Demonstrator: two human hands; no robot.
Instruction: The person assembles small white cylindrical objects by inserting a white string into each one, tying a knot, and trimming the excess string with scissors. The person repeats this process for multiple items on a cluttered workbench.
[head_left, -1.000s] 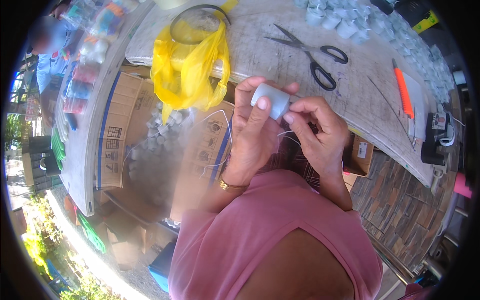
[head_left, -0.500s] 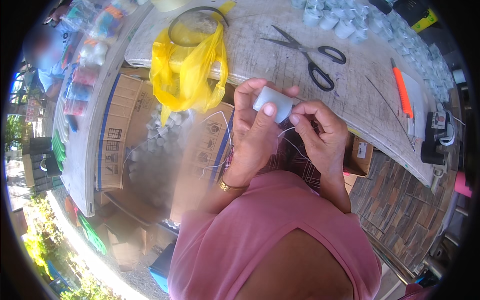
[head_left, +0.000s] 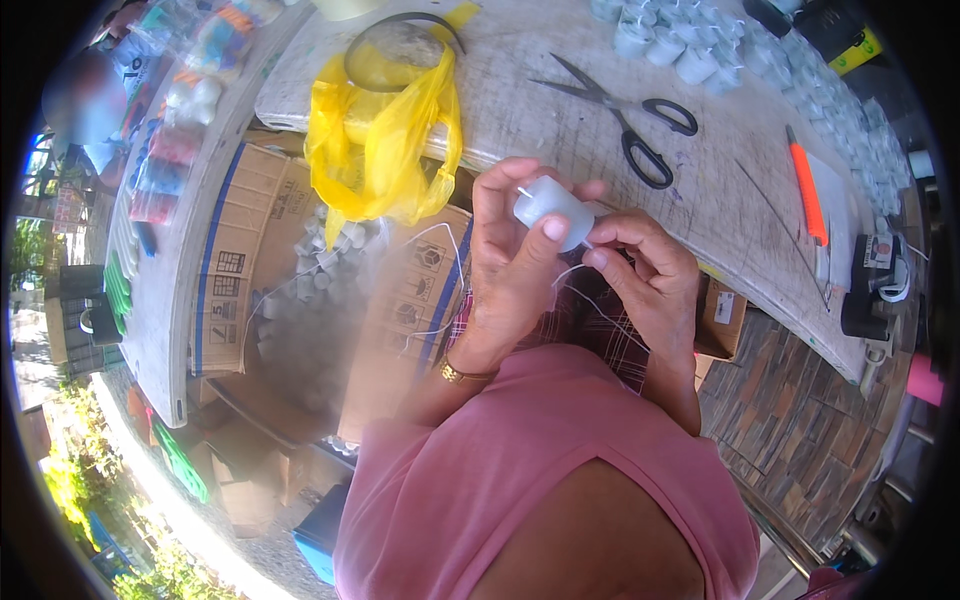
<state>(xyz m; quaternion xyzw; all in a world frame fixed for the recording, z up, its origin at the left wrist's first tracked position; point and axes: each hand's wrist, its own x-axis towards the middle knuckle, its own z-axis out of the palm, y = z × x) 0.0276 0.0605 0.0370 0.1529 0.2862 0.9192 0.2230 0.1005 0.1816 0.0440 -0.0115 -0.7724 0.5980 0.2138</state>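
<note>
Here we are, right at the threading step, I'd judge: the squat, pale bluish-white, waxy-looking cylinder point(head_left: 553, 211) is up in the person's hands, above the lap and just off the near edge of the worn whitish-grey table point(head_left: 500, 95). The left hand point(head_left: 508, 265) is clamped round it, thumb across the near side, fingers behind. Over at the other end, the right hand point(head_left: 645, 265) has thumb and forefinger close together; what sits between those tips I can't tell.

And look at the direction! The long axis slants, upper left to lower right. A short white wick stub point(head_left: 524, 191) pokes from the upper-left end, pointing away from the right hand. Thin white string point(head_left: 446, 225) lies loose across the brown cardboard box point(head_left: 238, 260); a strand hangs under the right hand too.

The next move calls, in my view, for a steady left grip and a straight feed along that axis. The black-handled scissors point(head_left: 612, 102) lie splayed on the table, untouched.
</note>
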